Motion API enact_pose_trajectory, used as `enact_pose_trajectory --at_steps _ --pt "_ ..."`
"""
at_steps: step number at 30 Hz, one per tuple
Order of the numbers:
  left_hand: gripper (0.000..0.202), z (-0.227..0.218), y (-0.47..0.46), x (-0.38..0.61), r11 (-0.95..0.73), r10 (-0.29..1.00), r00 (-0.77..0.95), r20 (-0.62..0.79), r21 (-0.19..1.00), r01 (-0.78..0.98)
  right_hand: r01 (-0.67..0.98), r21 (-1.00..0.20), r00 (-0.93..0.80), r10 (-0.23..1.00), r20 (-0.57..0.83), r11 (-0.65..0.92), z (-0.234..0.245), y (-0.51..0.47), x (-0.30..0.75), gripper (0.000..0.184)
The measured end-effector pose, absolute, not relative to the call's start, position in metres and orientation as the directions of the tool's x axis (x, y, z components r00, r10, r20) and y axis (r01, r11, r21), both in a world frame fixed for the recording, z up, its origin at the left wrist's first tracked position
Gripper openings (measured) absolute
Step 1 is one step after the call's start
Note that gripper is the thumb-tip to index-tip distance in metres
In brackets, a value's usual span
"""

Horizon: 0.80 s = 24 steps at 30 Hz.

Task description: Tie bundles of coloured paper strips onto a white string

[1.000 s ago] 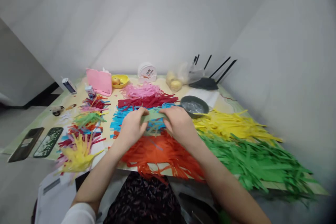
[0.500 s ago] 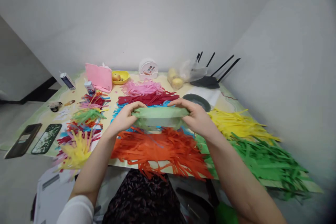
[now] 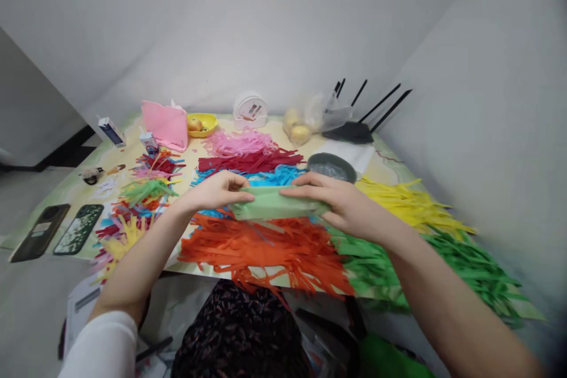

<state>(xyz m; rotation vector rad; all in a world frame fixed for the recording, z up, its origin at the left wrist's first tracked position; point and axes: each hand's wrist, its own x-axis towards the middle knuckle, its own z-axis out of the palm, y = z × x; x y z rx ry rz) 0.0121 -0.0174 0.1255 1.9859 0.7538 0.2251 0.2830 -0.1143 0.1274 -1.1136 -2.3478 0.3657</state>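
A folded piece of light green tissue paper (image 3: 272, 205) stretches level between my hands, above the table. My left hand (image 3: 219, 191) pinches its left end, thumb along the top edge. At the right end, my right hand (image 3: 336, 198) grips it with the fingers laid over the top. Just below lies a spread of orange fringed paper (image 3: 261, 248). Behind the hands are rows of blue (image 3: 279, 175), dark red (image 3: 248, 160) and pink (image 3: 239, 142) fringed paper. The fingers' undersides are partly hidden by the paper.
Yellow (image 3: 411, 207) and green (image 3: 469, 266) fringes lie at the right. Mixed tassels (image 3: 148, 192) and two phones (image 3: 78, 230) are at the left. Behind stand a pink tablet case (image 3: 165, 124), a yellow bowl (image 3: 208, 124), a grey-green bowl (image 3: 331, 159) and a black rack (image 3: 349, 132).
The light green paper has turned from a loose, open loop to a flatter folded strip. My fingers have moved inward along its top edge, and both forearms have swung outward.
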Motion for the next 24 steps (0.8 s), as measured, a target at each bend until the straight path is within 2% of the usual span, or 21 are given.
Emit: enact_pose_trajectory --at_steps 2,4,5,6,9,10,11,13,15,16,18,21,24 --pt "0.029 0.128 -0.02 0.014 -0.498 0.618 0.784 -0.061 0.741 0.45 0.651 -0.471 -0.569 0.793 0.217 0.596 0.134 -0.115 0.29 0.058" --pt "0.025 0.129 -0.022 0.016 -0.617 0.613 0.79 0.018 0.635 0.464 0.686 -0.483 -0.52 0.831 0.197 0.544 0.135 -0.111 0.288 0.069" --pt "0.023 0.129 -0.023 0.018 -0.659 0.602 0.798 0.046 0.592 0.463 0.703 -0.487 -0.483 0.851 0.208 0.518 0.134 -0.108 0.283 0.067" --pt "0.022 0.128 -0.024 0.019 -0.691 0.588 0.806 0.064 0.558 0.459 0.716 -0.491 -0.455 0.865 0.211 0.496 0.131 -0.104 0.277 0.058" --pt "0.023 0.124 -0.026 0.02 -0.733 0.557 0.829 0.054 0.501 0.46 0.764 -0.464 -0.432 0.89 0.148 0.448 0.119 -0.093 0.253 0.018" --pt "0.023 0.123 -0.026 0.019 -0.735 0.555 0.831 0.035 0.488 0.471 0.787 -0.438 -0.429 0.896 0.119 0.435 0.116 -0.09 0.247 0.009" --pt "0.02 0.122 -0.026 0.019 -0.732 0.561 0.827 0.024 0.48 0.483 0.808 -0.408 -0.424 0.9 0.1 0.426 0.114 -0.087 0.242 0.007" --pt "0.016 0.121 -0.026 0.019 -0.733 0.567 0.823 0.045 0.483 0.479 0.83 -0.361 -0.428 0.9 0.076 0.425 0.115 -0.085 0.238 0.009" --pt "0.031 0.122 -0.027 0.022 -0.742 0.551 0.83 0.09 0.508 0.437 0.827 -0.345 -0.457 0.888 0.048 0.444 0.12 -0.085 0.237 0.009" --pt "0.03 0.122 -0.027 0.025 -0.741 0.539 0.838 0.09 0.524 0.42 0.823 -0.341 -0.472 0.881 0.032 0.454 0.124 -0.085 0.238 0.01" --pt "0.016 0.123 -0.027 0.03 -0.716 0.508 0.861 0.021 0.567 0.408 0.811 -0.348 -0.5 0.866 0.004 0.47 0.131 -0.087 0.241 0.015" --pt "0.026 0.124 -0.025 0.035 -0.61 0.473 0.873 -0.123 0.669 0.425 0.77 -0.431 -0.524 0.852 -0.005 0.471 0.138 -0.09 0.246 0.015" --pt "0.03 0.124 -0.022 0.035 -0.513 0.465 0.866 -0.181 0.742 0.431 0.74 -0.503 -0.521 0.853 -0.009 0.447 0.137 -0.091 0.253 0.016"
